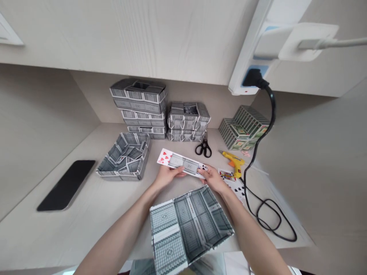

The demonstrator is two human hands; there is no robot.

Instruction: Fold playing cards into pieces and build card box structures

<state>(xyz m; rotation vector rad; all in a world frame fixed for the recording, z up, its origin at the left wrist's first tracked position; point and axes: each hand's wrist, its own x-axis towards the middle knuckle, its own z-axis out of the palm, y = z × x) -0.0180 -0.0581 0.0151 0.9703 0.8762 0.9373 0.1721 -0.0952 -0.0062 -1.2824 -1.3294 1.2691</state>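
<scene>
A strip of joined playing cards is stretched between my two hands, over the desk. Its left end shows a red hearts face, the middle a grey patterned back, the right end a black-suited face. My left hand pinches the strip's lower edge near the middle, thumb on top. At the right end, my right hand grips it between thumb and fingers. An open box made of playing cards sits tilted between my forearms at the desk's front edge, patterned backs showing.
Behind stand stacked card-made boxes and an open card tray holding loose pieces. Black scissors, a yellow glue gun, loose cards and card decks lie rightward. A black cable hangs down; a phone lies left.
</scene>
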